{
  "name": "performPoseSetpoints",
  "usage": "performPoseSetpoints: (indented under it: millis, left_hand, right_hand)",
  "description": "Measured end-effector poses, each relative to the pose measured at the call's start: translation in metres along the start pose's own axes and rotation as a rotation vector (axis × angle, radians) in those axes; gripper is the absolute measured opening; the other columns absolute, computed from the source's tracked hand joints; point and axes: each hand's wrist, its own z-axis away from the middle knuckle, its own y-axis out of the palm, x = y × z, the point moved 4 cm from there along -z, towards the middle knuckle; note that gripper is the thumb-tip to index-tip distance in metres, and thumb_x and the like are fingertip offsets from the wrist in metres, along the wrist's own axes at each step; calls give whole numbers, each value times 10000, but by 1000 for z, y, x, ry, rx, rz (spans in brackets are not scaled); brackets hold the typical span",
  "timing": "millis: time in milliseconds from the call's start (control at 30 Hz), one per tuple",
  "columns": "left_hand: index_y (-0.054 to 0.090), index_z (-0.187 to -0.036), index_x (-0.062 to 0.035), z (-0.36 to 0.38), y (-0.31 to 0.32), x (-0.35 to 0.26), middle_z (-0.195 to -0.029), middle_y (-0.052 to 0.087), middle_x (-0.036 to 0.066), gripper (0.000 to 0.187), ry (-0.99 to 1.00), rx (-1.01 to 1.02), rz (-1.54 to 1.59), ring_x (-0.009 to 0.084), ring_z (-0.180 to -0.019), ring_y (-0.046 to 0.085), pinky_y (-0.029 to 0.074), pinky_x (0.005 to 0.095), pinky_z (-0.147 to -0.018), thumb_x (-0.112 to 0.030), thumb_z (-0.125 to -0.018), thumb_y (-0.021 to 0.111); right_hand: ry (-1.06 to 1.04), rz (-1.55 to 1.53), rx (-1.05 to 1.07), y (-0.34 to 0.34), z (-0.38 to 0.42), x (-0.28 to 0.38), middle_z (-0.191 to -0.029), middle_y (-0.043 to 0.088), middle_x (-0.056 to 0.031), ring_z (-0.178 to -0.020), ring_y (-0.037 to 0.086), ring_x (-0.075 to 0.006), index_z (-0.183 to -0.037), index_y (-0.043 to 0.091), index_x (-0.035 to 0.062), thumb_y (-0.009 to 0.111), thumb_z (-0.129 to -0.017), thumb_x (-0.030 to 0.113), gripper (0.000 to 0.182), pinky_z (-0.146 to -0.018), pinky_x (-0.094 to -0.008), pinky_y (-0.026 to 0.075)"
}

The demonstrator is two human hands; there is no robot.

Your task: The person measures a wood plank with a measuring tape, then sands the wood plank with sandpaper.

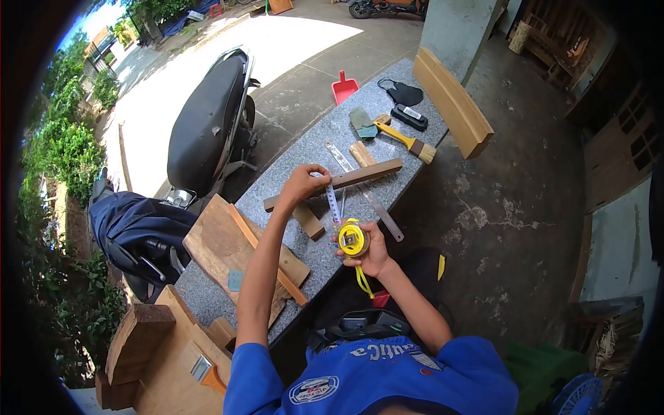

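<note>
My right hand (373, 257) is wrapped around the yellow tape measure (352, 237), gripping its case just off the near edge of the granite bench (315, 149). My left hand (303, 181) is pinched shut on the end of the tape blade (333, 201), which runs from the case up to a long wooden strip (346, 181) lying across the bench; my fingertips press the blade's end against that strip. The two hands are apart, joined only by the drawn-out blade.

Just beside the blade, a steel ruler (365, 191) lies slantwise, passing under the strip. A short wooden block (308, 220) sits near my left forearm, and a flat board (225, 252) with a narrow orange-toned slat (266, 254) on it lies farther left.

At the far end of the bench I see a paintbrush (407, 142) with a yellow handle, a red dustpan (344, 88), a dark cloth mask (402, 93) and a thick plank (453, 102) jutting past the edge. A scooter (207, 117) stands beyond the bench.
</note>
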Motion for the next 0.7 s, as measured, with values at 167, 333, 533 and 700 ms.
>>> performPoseSetpoints:
  millis: [167, 333, 533, 700]
  left_hand:
    - [643, -793, -30, 1, 1, -1, -683, 602, 19, 208, -17, -25, -14, 66, -625, 522, 423, 220, -596, -222, -712, 635]
    - [657, -815, -86, -4, 1, 10, -647, 617, 41, 276, -7, -50, -67, 126, -599, 576, 443, 265, -576, -321, -672, 630]
    - [662, -883, -124, 11, -1, -11, -763, 650, 102, 459, -2, -123, -320, 253, -728, 625, 470, 355, -644, -533, -720, 536]
    - [662, -890, -138, 9, 2, -9, -745, 642, 114, 538, -5, -143, -493, 288, -729, 621, 475, 389, -641, -619, -744, 471]
  right_hand:
    - [-22, 89, -38, -6, -2, -5, -958, 522, -96, -725, 538, -207, -1119, 433, 163, 415, -787, 416, 418, -423, -217, 354]
    - [-24, 99, -37, -1, 0, -3, -940, 527, -87, -724, 539, -202, -1094, 443, 150, 438, -785, 410, 403, -418, -216, 353]
    - [-21, -54, 83, 2, 1, 9, -905, 537, -87, -724, 538, -216, -1056, 465, 129, 464, -781, 408, 392, -408, -213, 349]
    - [-106, -112, 61, -2, 15, 41, -927, 529, -122, -723, 515, -233, -1062, 483, 100, 453, -778, 416, 425, -397, -208, 333]
